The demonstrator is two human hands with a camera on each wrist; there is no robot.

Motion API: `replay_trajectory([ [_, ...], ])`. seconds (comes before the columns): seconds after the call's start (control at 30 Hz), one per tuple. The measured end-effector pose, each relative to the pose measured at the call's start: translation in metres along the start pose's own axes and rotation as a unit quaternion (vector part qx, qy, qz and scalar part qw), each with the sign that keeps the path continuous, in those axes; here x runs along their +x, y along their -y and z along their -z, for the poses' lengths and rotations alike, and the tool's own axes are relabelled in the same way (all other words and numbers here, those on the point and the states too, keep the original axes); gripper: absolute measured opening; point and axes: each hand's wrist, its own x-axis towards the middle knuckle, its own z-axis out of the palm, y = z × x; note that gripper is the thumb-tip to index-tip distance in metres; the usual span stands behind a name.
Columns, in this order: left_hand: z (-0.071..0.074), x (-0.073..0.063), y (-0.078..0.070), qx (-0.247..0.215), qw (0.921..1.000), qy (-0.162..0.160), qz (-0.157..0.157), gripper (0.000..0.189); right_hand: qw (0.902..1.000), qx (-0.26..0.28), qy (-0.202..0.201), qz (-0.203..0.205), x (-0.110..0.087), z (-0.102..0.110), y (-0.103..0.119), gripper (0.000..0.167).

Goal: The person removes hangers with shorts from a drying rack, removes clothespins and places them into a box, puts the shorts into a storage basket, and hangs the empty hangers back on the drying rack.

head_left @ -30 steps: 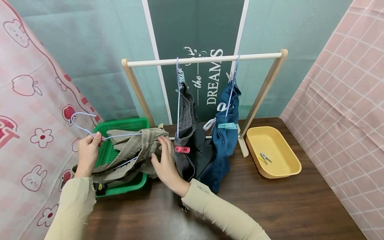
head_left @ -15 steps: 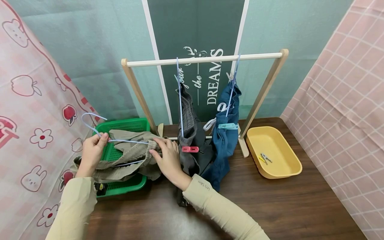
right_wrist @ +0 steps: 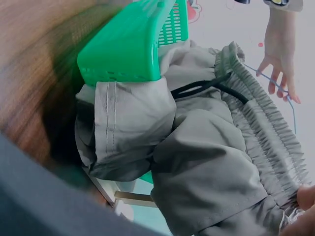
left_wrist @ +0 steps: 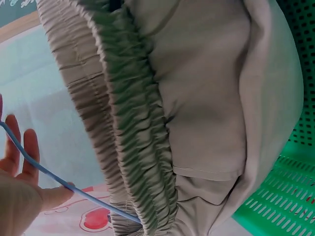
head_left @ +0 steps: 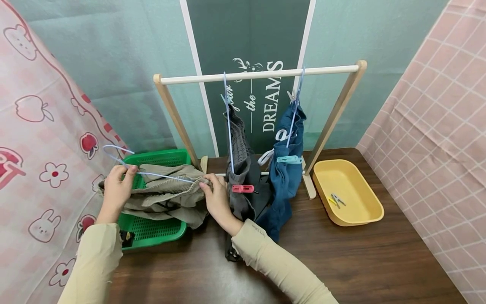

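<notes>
My left hand (head_left: 117, 190) pinches a light-blue wire hanger (head_left: 167, 176) just below its hook. With the thumb and fingers of my right hand (head_left: 220, 202) I grip the right end of the waistband of grey-beige pants (head_left: 163, 207). The hanger's right end runs into that waistband. In the left wrist view the gathered elastic waistband (left_wrist: 133, 118) stretches past the hanger wire. A black drawstring (right_wrist: 206, 86) shows on the pants in the right wrist view. Part of the pants lies over a green basket (head_left: 159, 240).
Dark grey pants (head_left: 239, 147) with a pink clothespin (head_left: 243, 188) hang from a rack (head_left: 258, 76). Blue pants (head_left: 282, 181) with a light-blue clothespin (head_left: 289, 159) hang to their right. A yellow tray (head_left: 353, 185) at right holds clothespins (head_left: 338, 199).
My left hand and the hanger have moved right, towards the pants. My right hand has moved slightly right and now grips the waistband end. The lower hanger wire seen earlier is now hidden.
</notes>
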Motion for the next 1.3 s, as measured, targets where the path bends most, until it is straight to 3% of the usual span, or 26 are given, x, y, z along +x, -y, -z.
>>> replay_trajectory([
  [0.17,0.000,0.002,0.000,-0.002,0.9998,-0.017,0.006,0.039,0.9972,0.059,-0.026,-0.039,0.002,-0.001,-0.002,0.023],
  [0.33,0.002,0.004,-0.002,0.003,0.9986,-0.052,-0.002,0.037,0.9942,0.095,-0.029,-0.041,0.006,-0.002,-0.009,0.025],
  [0.67,0.004,0.011,-0.002,-0.009,0.9918,-0.117,-0.050,0.032,0.9807,0.165,-0.024,-0.102,0.009,-0.006,-0.017,0.031],
  [0.77,0.005,0.013,0.000,-0.025,0.9898,-0.130,-0.053,0.030,0.9722,0.198,-0.024,-0.123,0.007,-0.008,-0.017,0.032],
  [0.93,0.009,0.012,0.002,-0.037,0.9893,-0.135,-0.039,0.025,0.9457,0.278,-0.023,-0.167,0.004,-0.013,-0.017,0.034],
  [1.17,0.011,0.012,0.005,-0.022,0.9925,-0.120,-0.006,0.030,0.8992,0.371,-0.025,-0.231,0.003,-0.022,-0.022,0.035],
  [1.3,0.012,0.013,0.009,-0.019,0.9920,-0.125,0.011,0.035,0.8750,0.423,-0.015,-0.234,0.001,-0.025,-0.023,0.036],
])
